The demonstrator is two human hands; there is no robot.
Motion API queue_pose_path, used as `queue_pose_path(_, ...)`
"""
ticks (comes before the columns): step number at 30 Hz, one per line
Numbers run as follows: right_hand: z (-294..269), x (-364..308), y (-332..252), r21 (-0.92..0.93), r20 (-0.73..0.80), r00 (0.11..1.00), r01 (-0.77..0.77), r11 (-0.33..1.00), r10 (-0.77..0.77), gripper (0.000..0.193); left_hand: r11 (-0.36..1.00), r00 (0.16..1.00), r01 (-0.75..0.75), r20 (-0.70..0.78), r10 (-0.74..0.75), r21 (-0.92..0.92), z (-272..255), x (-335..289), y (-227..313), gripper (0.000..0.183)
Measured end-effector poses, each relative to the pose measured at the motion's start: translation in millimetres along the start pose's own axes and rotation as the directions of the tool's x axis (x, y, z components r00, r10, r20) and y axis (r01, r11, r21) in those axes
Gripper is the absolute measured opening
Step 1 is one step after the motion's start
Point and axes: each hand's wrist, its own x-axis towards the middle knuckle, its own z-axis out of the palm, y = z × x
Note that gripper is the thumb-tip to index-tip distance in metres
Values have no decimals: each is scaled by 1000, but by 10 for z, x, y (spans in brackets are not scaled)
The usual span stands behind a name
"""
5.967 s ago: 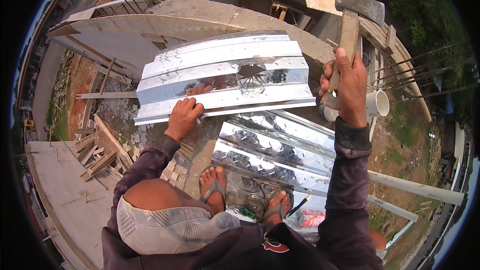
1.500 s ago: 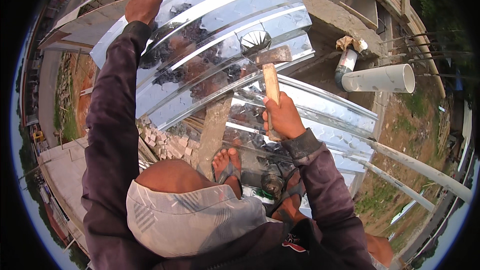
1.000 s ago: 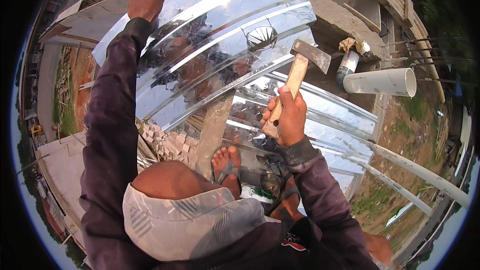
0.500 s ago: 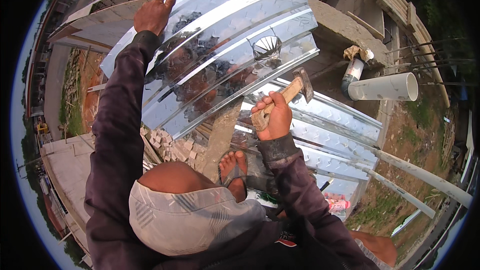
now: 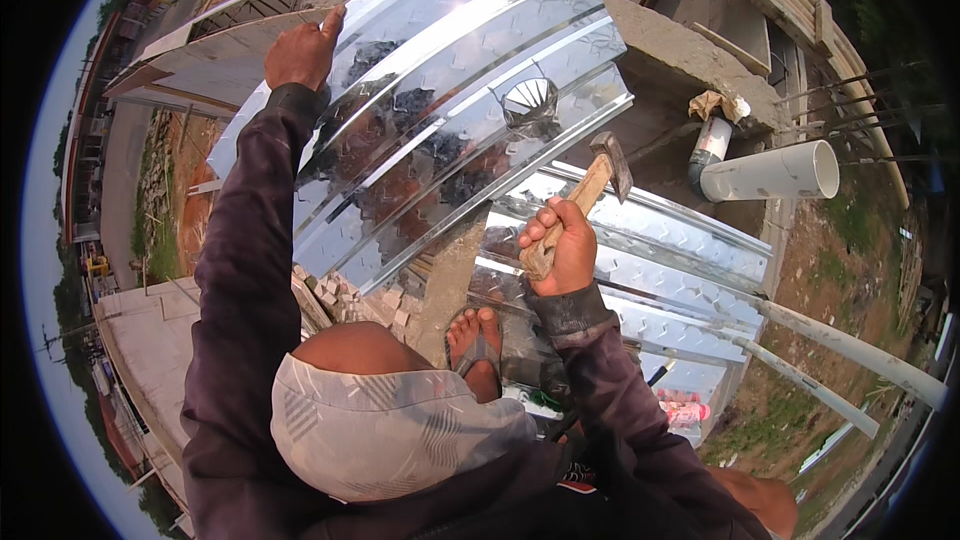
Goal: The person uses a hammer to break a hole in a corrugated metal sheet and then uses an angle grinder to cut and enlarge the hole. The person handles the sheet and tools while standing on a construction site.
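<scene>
My left hand [image 5: 303, 48] reaches far out and rests flat on the top edge of a shiny ribbed metal roof sheet [image 5: 440, 90] that tilts up in front of me. A jagged round hole [image 5: 529, 100] is punched in the sheet near its right side. My right hand [image 5: 562, 245] is shut on the wooden handle of a hammer [image 5: 592, 183], its steel head up just right of the sheet's lower right edge. A second ribbed sheet [image 5: 640, 260] lies under that hand. My foot in a sandal [image 5: 476, 340] stands on a narrow beam.
A white plastic pipe [image 5: 770, 172] lies on a concrete ledge [image 5: 680, 60] to the right, beside a capped upright pipe. Rubble and bricks [image 5: 340, 295] sit below the sheet. The ground lies far below on the left and right. Thin steel bars run along the right.
My left hand slid along the sheet's top edge. The hammer in my right hand swung from near the hole, up, then back to the sheet's lower right edge.
</scene>
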Motion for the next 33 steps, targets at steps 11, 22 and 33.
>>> queue_pose_path(11,-12,62,178,4,35,992,-119,993,118,10,997,997,78,10,-78,29,-113,-100,-12,81)
queue_pose_path(22,243,43,274,139,109,982,-167,976,152,11,994,992,110,-57,-109,16,-103,-345,-140,80)
queue_pose_path(33,385,104,286,174,104,977,-202,964,186,12,986,986,165,-14,-165,31,-144,-413,-153,82)
